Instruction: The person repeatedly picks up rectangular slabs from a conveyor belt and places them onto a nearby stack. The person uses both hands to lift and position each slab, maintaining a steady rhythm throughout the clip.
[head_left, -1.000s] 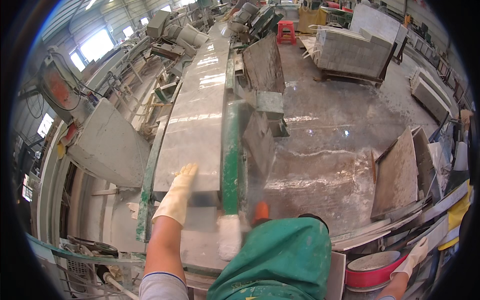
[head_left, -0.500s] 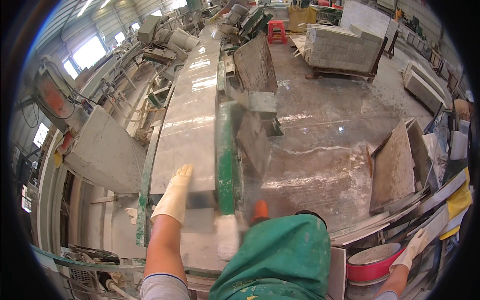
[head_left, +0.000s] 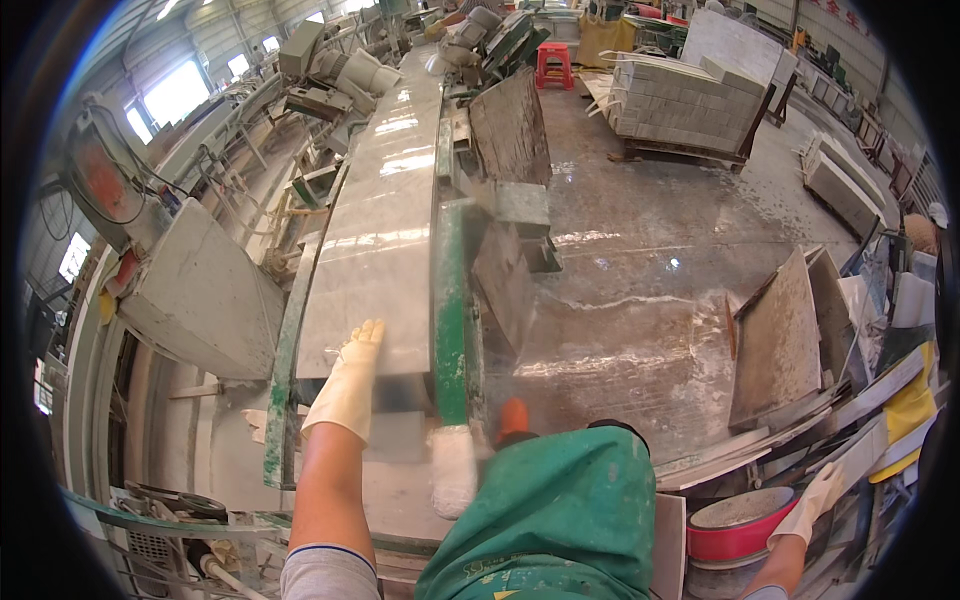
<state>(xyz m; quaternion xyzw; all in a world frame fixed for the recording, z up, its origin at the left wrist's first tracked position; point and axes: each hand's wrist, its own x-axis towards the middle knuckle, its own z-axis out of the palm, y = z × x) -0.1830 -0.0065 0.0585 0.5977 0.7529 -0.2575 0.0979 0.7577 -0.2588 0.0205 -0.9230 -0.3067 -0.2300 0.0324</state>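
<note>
My left hand [head_left: 347, 385], in a pale rubber glove, lies flat with its fingers stretched on the near end of a long grey stone slab [head_left: 385, 215]. The slab rests on a conveyor line with a green side rail [head_left: 450, 300]. Far out at the lower right, my right hand [head_left: 815, 500], also gloved, hangs with spread fingers and holds nothing. It is beside a red basin [head_left: 740, 530] filled with grey material. A green apron [head_left: 560, 510] covers my front. A white blurred object [head_left: 452, 475] sits at the rail's near end.
Cut slabs [head_left: 790, 335] lean on a rack to the right. The concrete floor [head_left: 630, 260] is wet. A stack of stone blocks [head_left: 680, 95] and a red stool [head_left: 552, 62] stand at the back. A large grey machine hood [head_left: 195, 295] is on the left.
My left hand stays flat on the slab's near end. The view has shifted slightly and my right hand remains low at the right.
</note>
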